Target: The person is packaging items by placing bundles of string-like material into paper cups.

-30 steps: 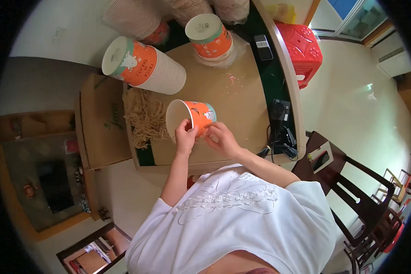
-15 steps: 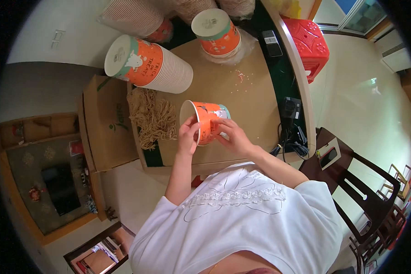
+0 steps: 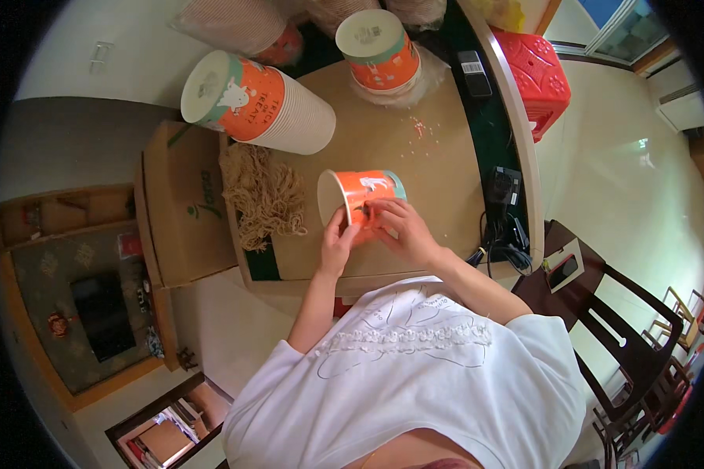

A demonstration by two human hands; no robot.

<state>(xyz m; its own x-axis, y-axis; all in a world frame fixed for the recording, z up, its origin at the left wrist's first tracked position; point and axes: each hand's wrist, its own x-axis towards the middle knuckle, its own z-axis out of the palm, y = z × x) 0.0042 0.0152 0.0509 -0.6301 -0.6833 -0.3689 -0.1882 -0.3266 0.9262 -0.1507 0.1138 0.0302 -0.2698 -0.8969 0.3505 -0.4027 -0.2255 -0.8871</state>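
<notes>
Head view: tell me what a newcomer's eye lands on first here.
The orange paper cup lying on its side at the table's near edge draws the eye first, held between the left hand and the right hand. Behind it to the left lies a long stack of nested orange-and-white paper cups, with a tangle of tan shredded paper filler beside an open cardboard box.

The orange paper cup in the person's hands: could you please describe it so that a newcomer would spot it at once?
On the tan table, near its front edge, an orange paper cup lies on its side between the left hand and right hand. Unlike the long cup stack and upright stack behind, it is single.
</notes>
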